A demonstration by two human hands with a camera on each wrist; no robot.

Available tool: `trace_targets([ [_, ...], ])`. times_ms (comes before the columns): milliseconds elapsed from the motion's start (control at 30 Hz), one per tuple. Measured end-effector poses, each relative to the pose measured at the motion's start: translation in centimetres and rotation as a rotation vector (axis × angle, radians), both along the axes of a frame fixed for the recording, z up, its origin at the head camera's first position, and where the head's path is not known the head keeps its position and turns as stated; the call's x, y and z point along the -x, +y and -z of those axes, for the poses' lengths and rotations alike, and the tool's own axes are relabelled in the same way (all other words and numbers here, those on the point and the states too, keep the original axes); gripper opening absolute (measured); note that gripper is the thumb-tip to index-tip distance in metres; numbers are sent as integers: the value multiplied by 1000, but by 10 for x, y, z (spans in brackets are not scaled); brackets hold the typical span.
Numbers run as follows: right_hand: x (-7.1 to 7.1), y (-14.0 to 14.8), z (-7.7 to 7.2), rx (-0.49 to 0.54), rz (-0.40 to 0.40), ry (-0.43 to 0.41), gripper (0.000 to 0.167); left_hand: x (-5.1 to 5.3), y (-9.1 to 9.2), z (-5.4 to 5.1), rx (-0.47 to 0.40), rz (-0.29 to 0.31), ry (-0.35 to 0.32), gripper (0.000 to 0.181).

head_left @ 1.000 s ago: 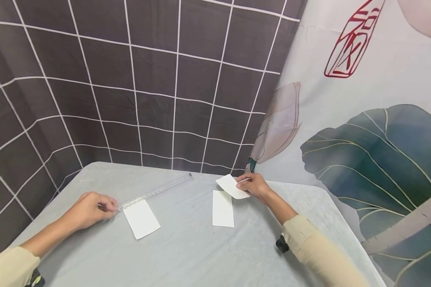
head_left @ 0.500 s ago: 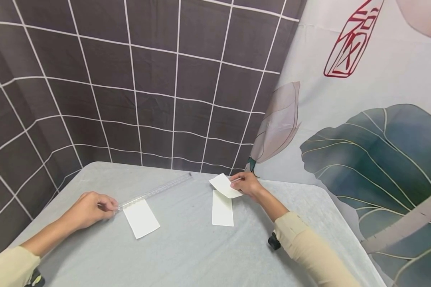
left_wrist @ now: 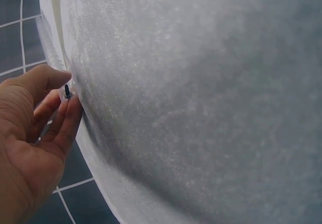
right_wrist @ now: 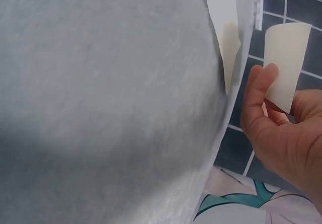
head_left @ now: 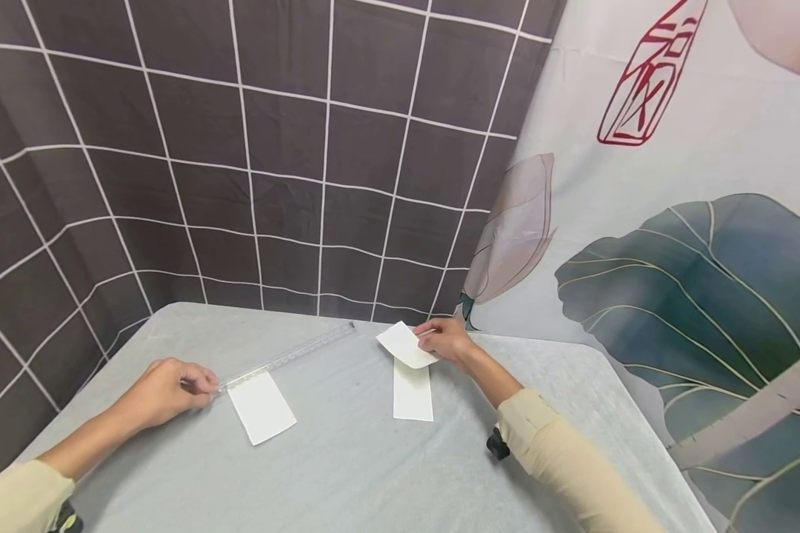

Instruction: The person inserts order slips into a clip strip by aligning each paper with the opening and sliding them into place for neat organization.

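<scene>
In the head view the left hand [head_left: 176, 389] pinches the near end of a clear ruler [head_left: 307, 348], which lies slanted across the table along the top edge of a white card [head_left: 262, 409]. The left wrist view shows thumb and fingertips of the left hand [left_wrist: 43, 108] meeting at the ruler's end. The right hand [head_left: 448, 342] holds a slightly curved white card [head_left: 403, 344] by its right side, above another white card [head_left: 412, 392] whose upper part it covers. In the right wrist view the held card [right_wrist: 286, 58] bends between thumb and fingers of the right hand [right_wrist: 287, 128].
A grey cloth covers the table [head_left: 347, 474]. Behind it hangs a dark curtain with white grid lines [head_left: 280, 141], and at the right a pale curtain with a large leaf print [head_left: 693, 296]. A small black object [head_left: 498, 444] sits at the right sleeve's cuff.
The right hand has moved left with its card, which now overlaps more of the card beneath. The left hand and the ruler have stayed in place.
</scene>
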State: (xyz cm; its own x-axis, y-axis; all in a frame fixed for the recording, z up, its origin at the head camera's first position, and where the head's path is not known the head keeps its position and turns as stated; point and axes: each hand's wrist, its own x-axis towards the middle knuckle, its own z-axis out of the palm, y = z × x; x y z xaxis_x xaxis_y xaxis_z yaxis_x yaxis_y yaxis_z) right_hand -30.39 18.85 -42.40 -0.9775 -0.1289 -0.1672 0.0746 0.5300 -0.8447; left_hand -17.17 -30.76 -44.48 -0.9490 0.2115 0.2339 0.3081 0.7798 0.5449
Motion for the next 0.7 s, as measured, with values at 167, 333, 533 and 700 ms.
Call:
trace_targets([
  [167, 2, -7, 1, 12, -5, 1, 31, 0, 0, 0, -2, -8, -7, 22],
  [333, 2, -14, -1, 18, -15, -13, 30, 0, 0, 0, -5, 2, -4, 22],
  [533, 2, -23, 0, 20, -35, -14, 30, 0, 0, 0, -11, 6, -3, 22],
  [700, 3, -31, 2, 11, -52, 3, 29, -1, 1, 0, -12, 8, -6, 22],
])
